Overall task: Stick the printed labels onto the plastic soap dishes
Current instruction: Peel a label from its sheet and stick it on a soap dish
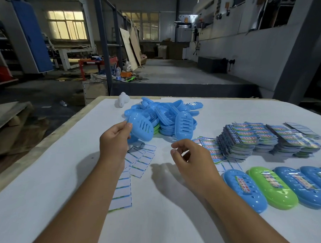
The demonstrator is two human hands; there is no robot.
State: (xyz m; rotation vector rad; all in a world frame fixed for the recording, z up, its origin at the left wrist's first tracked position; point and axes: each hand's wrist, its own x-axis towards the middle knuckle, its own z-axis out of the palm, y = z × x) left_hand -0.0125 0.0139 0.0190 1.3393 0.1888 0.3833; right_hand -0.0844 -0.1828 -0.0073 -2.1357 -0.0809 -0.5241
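Note:
My left hand [114,141] grips a blue slotted soap dish [141,128] by its left end, holding it above the table just in front of the pile of blue soap dishes [166,114]. My right hand [192,160] hovers over the table with fingers loosely curled and nothing in it. Stacks of printed labels [266,139] lie to the right. A row of labelled dishes, blue [244,189] and green [273,186], sits at the right front.
Used white backing strips [137,162] lie scattered under my left forearm. A white object [123,100] stands at the table's far edge. The white table [49,179] ends at a wooden edge on the left; beyond is workshop floor and machinery.

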